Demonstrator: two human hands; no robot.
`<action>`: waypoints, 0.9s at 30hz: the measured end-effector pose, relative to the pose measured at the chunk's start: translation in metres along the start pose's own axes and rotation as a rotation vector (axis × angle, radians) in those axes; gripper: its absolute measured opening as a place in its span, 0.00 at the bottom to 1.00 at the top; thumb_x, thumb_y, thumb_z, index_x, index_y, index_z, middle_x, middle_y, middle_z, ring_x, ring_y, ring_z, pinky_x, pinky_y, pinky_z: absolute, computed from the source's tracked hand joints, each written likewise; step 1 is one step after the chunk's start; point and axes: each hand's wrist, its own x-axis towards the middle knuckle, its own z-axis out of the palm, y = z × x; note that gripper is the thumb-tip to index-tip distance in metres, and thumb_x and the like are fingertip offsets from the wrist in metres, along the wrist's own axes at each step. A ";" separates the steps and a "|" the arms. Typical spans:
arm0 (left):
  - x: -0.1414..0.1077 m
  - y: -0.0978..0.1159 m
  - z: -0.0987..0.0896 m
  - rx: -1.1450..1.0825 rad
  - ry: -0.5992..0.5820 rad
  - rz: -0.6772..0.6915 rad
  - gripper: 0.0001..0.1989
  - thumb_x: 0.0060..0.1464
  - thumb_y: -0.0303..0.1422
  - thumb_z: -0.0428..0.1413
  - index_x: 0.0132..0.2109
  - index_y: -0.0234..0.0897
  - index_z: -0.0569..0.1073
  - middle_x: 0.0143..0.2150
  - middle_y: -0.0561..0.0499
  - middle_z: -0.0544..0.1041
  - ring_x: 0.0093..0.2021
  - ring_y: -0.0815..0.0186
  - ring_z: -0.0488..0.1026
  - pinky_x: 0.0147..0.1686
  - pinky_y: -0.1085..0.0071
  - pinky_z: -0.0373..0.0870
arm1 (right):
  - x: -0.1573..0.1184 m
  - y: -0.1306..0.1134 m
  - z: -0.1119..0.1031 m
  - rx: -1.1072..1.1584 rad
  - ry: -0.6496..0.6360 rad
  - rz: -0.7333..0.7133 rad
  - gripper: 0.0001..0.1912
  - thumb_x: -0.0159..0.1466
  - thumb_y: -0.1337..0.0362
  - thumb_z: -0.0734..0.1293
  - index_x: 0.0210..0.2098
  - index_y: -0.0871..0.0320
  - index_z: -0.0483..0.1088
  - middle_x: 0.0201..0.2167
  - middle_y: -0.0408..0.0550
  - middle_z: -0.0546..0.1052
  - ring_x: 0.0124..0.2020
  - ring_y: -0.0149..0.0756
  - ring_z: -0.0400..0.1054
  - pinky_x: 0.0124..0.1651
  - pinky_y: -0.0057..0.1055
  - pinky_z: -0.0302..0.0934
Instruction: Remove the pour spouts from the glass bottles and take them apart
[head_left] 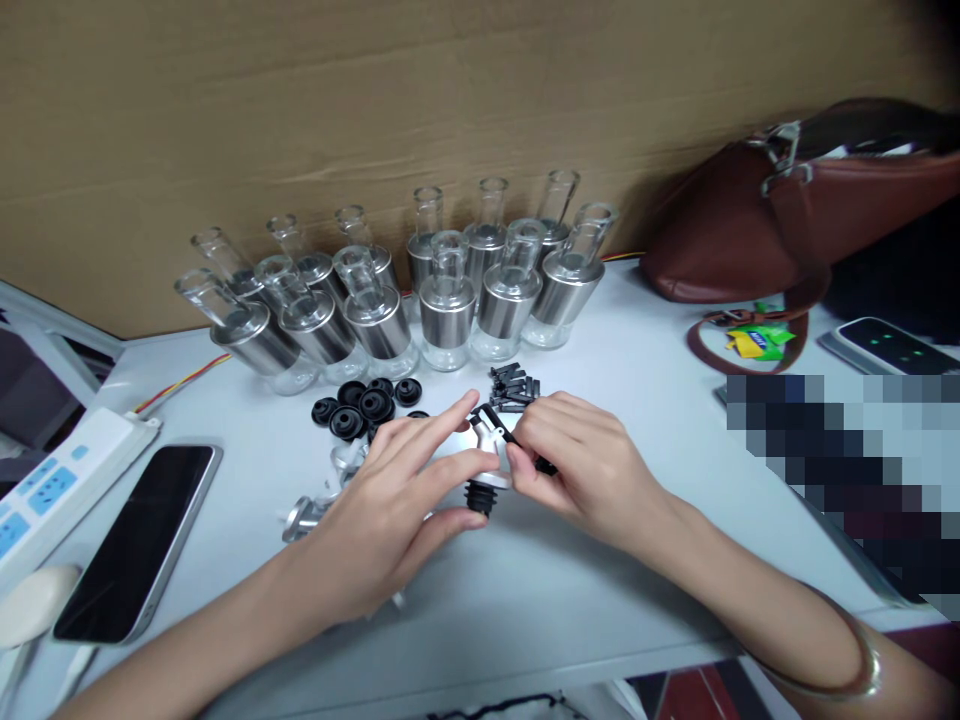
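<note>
My left hand [409,490] is closed on a silver bottle pourer [491,440], thumb under its black ribbed stopper [480,498] and fingers along the spout. My right hand [581,460] pinches a narrow black cap piece [495,420] against the spout's top; part of that piece is hidden by the fingers. Just beyond my hands lies a pile of small black cap pieces [515,388]. Several round black rubber stoppers [375,405] sit to the left of it. More silver pourer spouts [304,518] lie beside my left hand, partly covered by it.
Two rows of glass bottles with steel bands [448,310] stand along the cardboard [375,100] at the back. On the left are a phone [139,545] and a power strip [52,490]. A brown leather bag [720,225] and a green-yellow packet [759,342] are at right.
</note>
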 end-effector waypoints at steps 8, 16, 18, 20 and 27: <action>0.000 0.000 0.000 0.003 -0.013 0.008 0.12 0.64 0.32 0.47 0.53 0.37 0.64 0.63 0.33 0.62 0.57 0.59 0.67 0.50 0.60 0.66 | -0.001 0.002 0.000 0.007 -0.046 -0.011 0.14 0.63 0.71 0.58 0.22 0.56 0.58 0.17 0.40 0.61 0.21 0.30 0.52 0.27 0.28 0.52; -0.001 -0.004 0.002 0.041 0.006 0.021 0.12 0.64 0.34 0.47 0.52 0.38 0.65 0.59 0.36 0.67 0.52 0.59 0.68 0.51 0.57 0.65 | -0.001 0.000 -0.001 0.044 -0.081 0.064 0.11 0.64 0.70 0.57 0.25 0.58 0.62 0.18 0.41 0.63 0.21 0.30 0.55 0.29 0.28 0.52; -0.001 -0.004 0.003 0.064 0.015 0.028 0.12 0.64 0.33 0.47 0.52 0.37 0.65 0.59 0.36 0.67 0.52 0.59 0.68 0.50 0.58 0.65 | -0.001 0.001 -0.001 0.062 -0.092 0.062 0.12 0.66 0.68 0.56 0.27 0.59 0.63 0.19 0.42 0.66 0.22 0.30 0.57 0.30 0.28 0.52; -0.001 -0.004 0.003 0.086 0.026 0.041 0.11 0.64 0.33 0.47 0.51 0.36 0.66 0.58 0.36 0.68 0.51 0.59 0.68 0.50 0.58 0.64 | -0.001 0.002 -0.002 0.078 -0.097 0.053 0.15 0.68 0.63 0.54 0.28 0.59 0.64 0.20 0.43 0.67 0.22 0.31 0.58 0.30 0.29 0.53; -0.002 -0.004 0.004 0.133 0.054 0.074 0.10 0.65 0.32 0.45 0.49 0.35 0.66 0.56 0.35 0.70 0.47 0.62 0.71 0.50 0.57 0.63 | 0.001 0.000 -0.002 0.124 -0.112 0.042 0.29 0.66 0.40 0.52 0.25 0.58 0.60 0.18 0.41 0.66 0.20 0.29 0.56 0.27 0.28 0.51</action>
